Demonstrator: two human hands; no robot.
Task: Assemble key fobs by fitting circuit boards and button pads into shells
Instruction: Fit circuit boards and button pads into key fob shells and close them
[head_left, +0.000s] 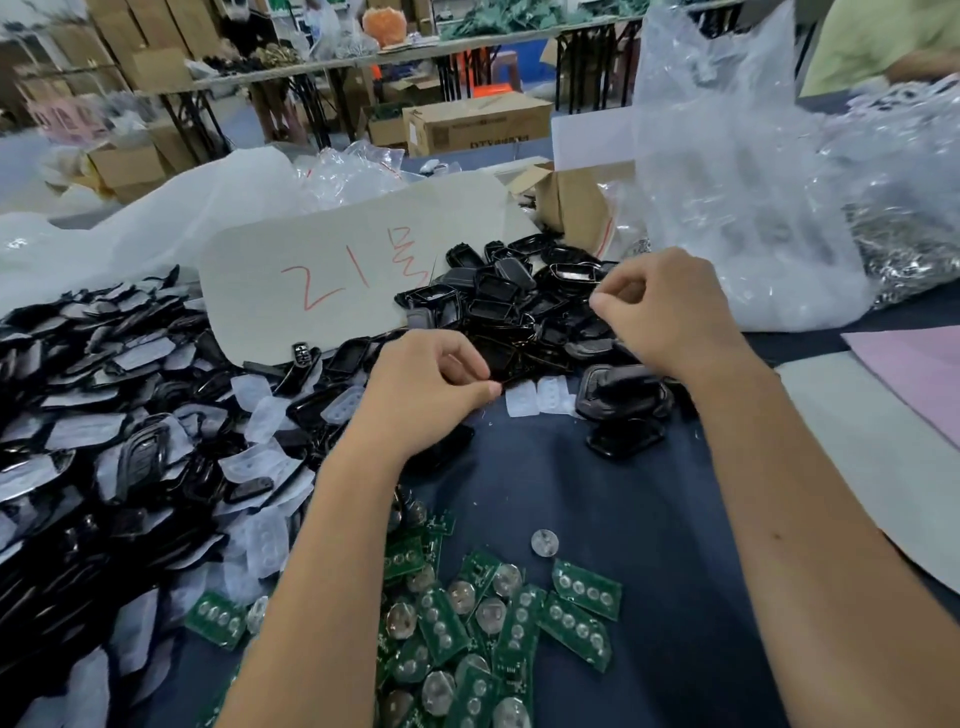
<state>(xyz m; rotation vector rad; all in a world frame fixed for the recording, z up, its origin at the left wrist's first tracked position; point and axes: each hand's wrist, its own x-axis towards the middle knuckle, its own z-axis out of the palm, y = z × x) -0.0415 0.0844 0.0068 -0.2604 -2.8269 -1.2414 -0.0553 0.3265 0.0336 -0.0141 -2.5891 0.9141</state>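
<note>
A heap of black fob shells (498, 296) lies in the middle of the dark blue table (649, 467). My left hand (426, 389) is at the heap's near edge, thumb and curled fingers pinching the rim of one black shell (501, 361). My right hand (670, 312) hovers over the heap's right side with its fingers curled; I cannot make out anything between them. Translucent button pads (522, 397) lie just right of my left thumb. Green circuit boards (587, 590) with round metal contacts are spread near me between my forearms.
A large pile of shells and pads (104, 415) fills the left side. A cardboard sheet with red writing (311, 291) lies behind. A clear plastic bag (727, 182) stands at the right, with pink paper (914, 374) beside it. A loose coin cell (544, 543) lies near the boards.
</note>
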